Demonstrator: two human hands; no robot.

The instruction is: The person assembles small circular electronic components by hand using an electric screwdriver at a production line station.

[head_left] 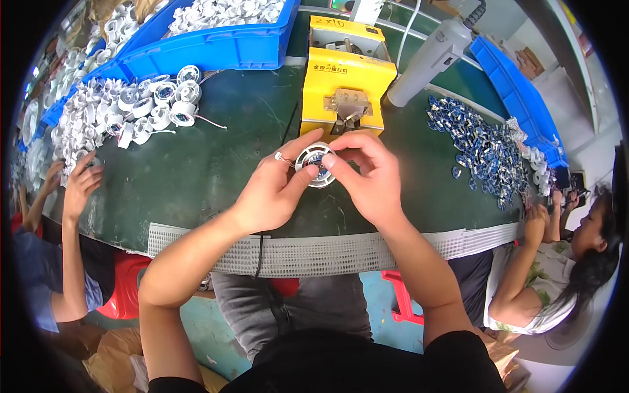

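A round white plastic housing (303,159) with a small blue circuit board (317,165) inside is held between both hands, just in front of the yellow machine (337,84). My left hand (274,190) grips the housing's left side, its thumb at the lower edge of the board. A small white connector on thin wires (282,157) sticks out by the left fingers. From the right, my right hand (368,175) closes on the housing, with the thumb pressed over the board and the index finger bent behind. The fingers hide part of the board.
White housings (141,108), some wired, are heaped at the left below a blue bin (216,47). Blue circuit boards (481,147) lie piled at the right, near another blue bin (517,92). A grey cylindrical tool (429,60) stands beside the machine. Other people's hands (80,183) work at both sides.
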